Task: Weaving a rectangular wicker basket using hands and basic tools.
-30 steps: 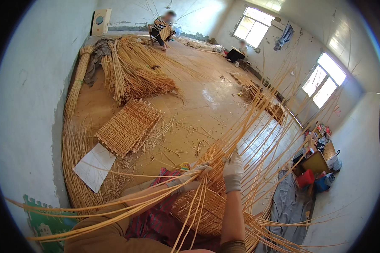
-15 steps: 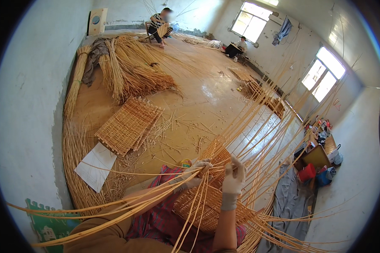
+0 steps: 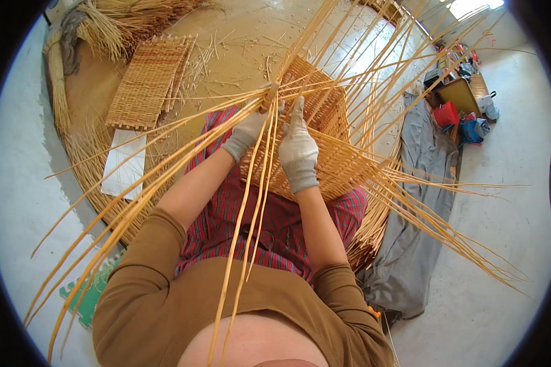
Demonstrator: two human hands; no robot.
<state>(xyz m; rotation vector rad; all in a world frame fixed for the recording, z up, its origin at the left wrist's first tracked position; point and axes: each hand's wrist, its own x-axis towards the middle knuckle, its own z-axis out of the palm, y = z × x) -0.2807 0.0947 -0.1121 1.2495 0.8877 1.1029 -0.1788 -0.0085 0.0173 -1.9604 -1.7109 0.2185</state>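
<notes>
A half-woven wicker basket (image 3: 333, 177) rests on my lap, with long loose rods standing out from its rim and corners. My left hand (image 3: 251, 127), in a pale glove with a grey cuff, is closed round a bunch of wicker rods (image 3: 183, 144) at the basket's near-left corner. Some of these rods fan out to the left and others hang toward me. Just right of that corner, against the woven wall, my right hand (image 3: 298, 150), gloved too, has a finger pointing up and the others curled. What those curled fingers hold is hidden.
Woven panels (image 3: 144, 82) lie stacked at the left, near a white sheet (image 3: 123, 162). Bundles of rods (image 3: 122, 24) lie beyond them. To the right are a grey cloth (image 3: 410, 244), a red bucket (image 3: 445, 114) and a small cabinet (image 3: 460, 96). Long rods reach out on both sides.
My view has tilted down, so the people and windows at the far end have left it, apart from part of one window. My right hand has lowered from its raised position beside the corner.
</notes>
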